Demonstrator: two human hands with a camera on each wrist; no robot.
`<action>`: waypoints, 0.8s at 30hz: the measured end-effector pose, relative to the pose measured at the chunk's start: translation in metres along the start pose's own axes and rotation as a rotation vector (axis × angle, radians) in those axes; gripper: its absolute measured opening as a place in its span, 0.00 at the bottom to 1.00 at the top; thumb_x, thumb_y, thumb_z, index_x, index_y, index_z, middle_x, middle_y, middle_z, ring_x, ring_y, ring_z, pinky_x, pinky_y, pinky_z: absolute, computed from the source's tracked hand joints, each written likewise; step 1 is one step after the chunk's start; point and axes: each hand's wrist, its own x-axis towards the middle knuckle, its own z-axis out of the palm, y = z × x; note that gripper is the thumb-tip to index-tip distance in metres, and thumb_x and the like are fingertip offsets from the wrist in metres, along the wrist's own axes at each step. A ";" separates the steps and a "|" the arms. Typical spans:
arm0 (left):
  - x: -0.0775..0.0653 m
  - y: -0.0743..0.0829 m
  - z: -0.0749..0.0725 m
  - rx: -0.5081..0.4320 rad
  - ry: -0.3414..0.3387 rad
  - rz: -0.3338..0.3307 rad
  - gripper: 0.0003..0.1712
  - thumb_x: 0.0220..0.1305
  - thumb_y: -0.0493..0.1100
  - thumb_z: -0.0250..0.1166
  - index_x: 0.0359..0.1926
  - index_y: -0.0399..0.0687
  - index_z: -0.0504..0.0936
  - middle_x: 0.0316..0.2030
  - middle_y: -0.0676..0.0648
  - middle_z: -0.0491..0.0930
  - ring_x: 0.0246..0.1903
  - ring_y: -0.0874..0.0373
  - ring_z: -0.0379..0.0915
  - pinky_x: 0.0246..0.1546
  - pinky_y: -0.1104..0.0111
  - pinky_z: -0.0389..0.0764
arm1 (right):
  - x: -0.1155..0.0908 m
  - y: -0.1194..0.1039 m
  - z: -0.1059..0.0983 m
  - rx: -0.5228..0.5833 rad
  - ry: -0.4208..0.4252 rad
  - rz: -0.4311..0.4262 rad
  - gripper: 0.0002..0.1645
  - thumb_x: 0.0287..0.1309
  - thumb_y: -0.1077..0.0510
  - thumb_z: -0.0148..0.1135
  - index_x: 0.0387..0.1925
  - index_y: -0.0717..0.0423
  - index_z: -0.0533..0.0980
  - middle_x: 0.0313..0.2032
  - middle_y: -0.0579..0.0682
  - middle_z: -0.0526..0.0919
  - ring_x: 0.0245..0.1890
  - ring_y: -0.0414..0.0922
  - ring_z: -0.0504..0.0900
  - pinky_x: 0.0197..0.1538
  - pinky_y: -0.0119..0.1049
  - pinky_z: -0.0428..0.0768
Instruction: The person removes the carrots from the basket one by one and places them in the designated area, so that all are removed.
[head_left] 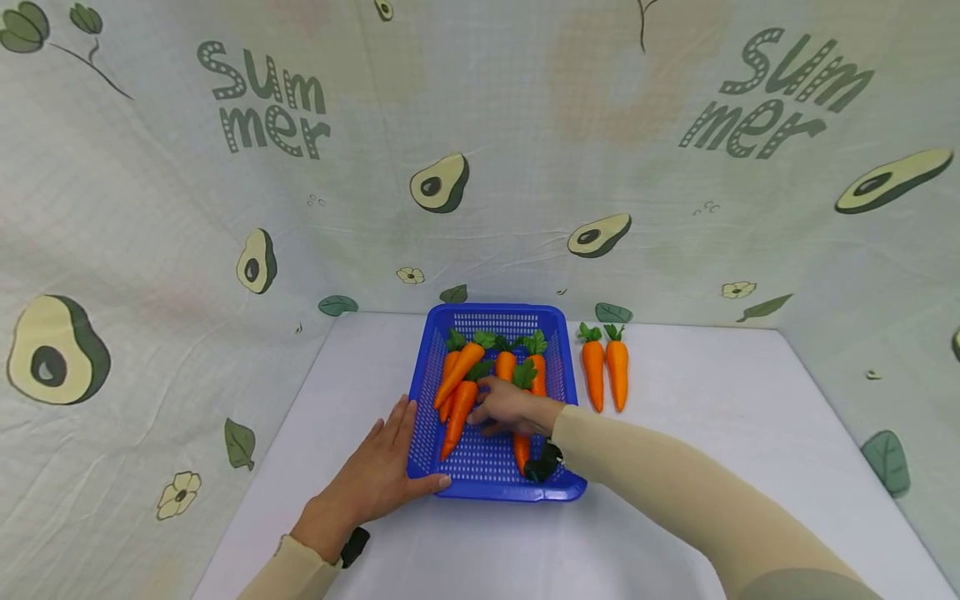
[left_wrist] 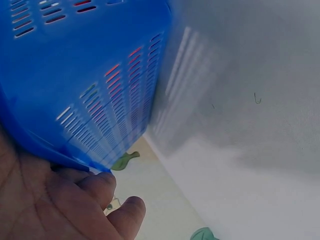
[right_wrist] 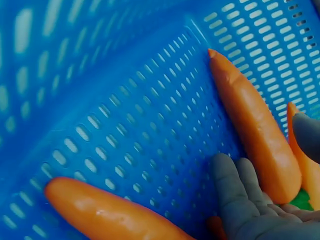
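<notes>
A blue plastic basket (head_left: pixel 510 493) stands on the white table, with several orange carrots with green tops inside it. My left hand (head_left: pixel 375 467) rests against the basket's left side, its fingers extended and its thumb on the near left corner of the rim. My right hand (head_left: pixel 512 408) reaches into the basket over the carrots. Its fingers (right_wrist: pixel 229 185) lie loosely extended beside the thick end of one carrot (right_wrist: pixel 257 130), with the thumb on the carrot's other side; no firm grip shows. Another carrot (right_wrist: pixel 115 212) lies below my right wrist, partly hidden by it in the head view.
Two carrots, a left one (head_left: pixel 593 375) and a right one (head_left: pixel 617 375), lie side by side on the table (head_left: pixel 712 392) to the right of the basket. A cloth (head_left: pixel 510 108) printed with avocados and leaves hangs behind the table and at both sides.
</notes>
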 end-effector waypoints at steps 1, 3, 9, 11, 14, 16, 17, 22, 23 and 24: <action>0.000 0.000 0.000 -0.001 -0.001 -0.002 0.76 0.56 0.85 0.61 0.85 0.37 0.43 0.85 0.36 0.42 0.82 0.38 0.49 0.81 0.42 0.53 | 0.002 0.000 0.000 0.007 0.002 0.000 0.54 0.62 0.74 0.67 0.82 0.65 0.49 0.75 0.70 0.63 0.61 0.60 0.80 0.62 0.61 0.83; 0.000 0.000 0.000 -0.006 -0.004 -0.007 0.77 0.56 0.85 0.61 0.85 0.37 0.44 0.85 0.37 0.42 0.82 0.38 0.49 0.81 0.42 0.53 | 0.004 -0.001 0.000 0.010 0.005 0.003 0.54 0.62 0.74 0.67 0.82 0.64 0.49 0.75 0.69 0.63 0.63 0.60 0.79 0.62 0.61 0.83; 0.000 0.000 0.000 -0.010 -0.014 -0.007 0.77 0.56 0.87 0.59 0.85 0.38 0.43 0.85 0.37 0.40 0.82 0.38 0.49 0.81 0.42 0.52 | 0.007 -0.002 0.001 0.017 -0.006 -0.005 0.53 0.66 0.71 0.67 0.83 0.58 0.50 0.76 0.67 0.64 0.58 0.58 0.82 0.61 0.61 0.83; 0.000 0.000 -0.001 -0.009 -0.013 -0.006 0.77 0.56 0.87 0.59 0.85 0.38 0.43 0.85 0.37 0.40 0.82 0.39 0.48 0.81 0.42 0.52 | 0.007 -0.002 0.003 0.024 -0.012 -0.012 0.52 0.67 0.70 0.66 0.83 0.57 0.50 0.75 0.68 0.64 0.57 0.57 0.83 0.61 0.61 0.83; 0.000 0.000 0.000 -0.006 -0.011 -0.003 0.77 0.56 0.87 0.59 0.85 0.38 0.42 0.85 0.38 0.40 0.83 0.40 0.48 0.81 0.43 0.51 | 0.008 -0.001 0.006 0.038 -0.024 -0.023 0.54 0.67 0.70 0.66 0.84 0.58 0.47 0.75 0.70 0.62 0.56 0.58 0.83 0.59 0.61 0.84; 0.000 0.000 0.000 -0.004 -0.011 0.001 0.77 0.56 0.87 0.58 0.85 0.39 0.42 0.85 0.38 0.39 0.83 0.40 0.47 0.81 0.44 0.51 | 0.009 0.000 0.009 0.060 -0.033 -0.026 0.56 0.66 0.71 0.66 0.84 0.59 0.43 0.76 0.71 0.61 0.55 0.58 0.84 0.59 0.61 0.85; 0.000 -0.001 0.000 -0.005 -0.011 0.003 0.77 0.56 0.87 0.58 0.85 0.38 0.41 0.85 0.38 0.39 0.83 0.40 0.47 0.82 0.44 0.51 | 0.010 0.000 0.011 0.072 -0.040 -0.027 0.58 0.66 0.72 0.65 0.84 0.60 0.40 0.75 0.72 0.60 0.55 0.58 0.84 0.58 0.60 0.85; 0.001 -0.002 0.001 -0.011 -0.008 0.013 0.77 0.56 0.88 0.57 0.85 0.38 0.42 0.85 0.38 0.39 0.83 0.40 0.48 0.81 0.44 0.51 | 0.011 0.003 0.016 0.103 -0.055 -0.029 0.57 0.65 0.72 0.67 0.83 0.64 0.41 0.67 0.71 0.70 0.50 0.56 0.86 0.56 0.59 0.87; 0.001 -0.002 0.001 -0.012 -0.006 0.014 0.77 0.56 0.88 0.58 0.85 0.37 0.42 0.85 0.38 0.40 0.83 0.40 0.48 0.81 0.44 0.51 | 0.011 0.003 0.016 0.101 -0.057 -0.034 0.55 0.65 0.71 0.67 0.82 0.63 0.44 0.65 0.70 0.73 0.49 0.56 0.86 0.56 0.58 0.87; 0.001 -0.002 0.002 -0.014 -0.006 0.014 0.77 0.56 0.88 0.58 0.85 0.37 0.43 0.85 0.37 0.40 0.83 0.40 0.48 0.81 0.43 0.51 | 0.012 0.003 0.017 0.098 -0.059 -0.041 0.52 0.66 0.70 0.68 0.81 0.63 0.47 0.62 0.68 0.75 0.48 0.55 0.87 0.55 0.58 0.87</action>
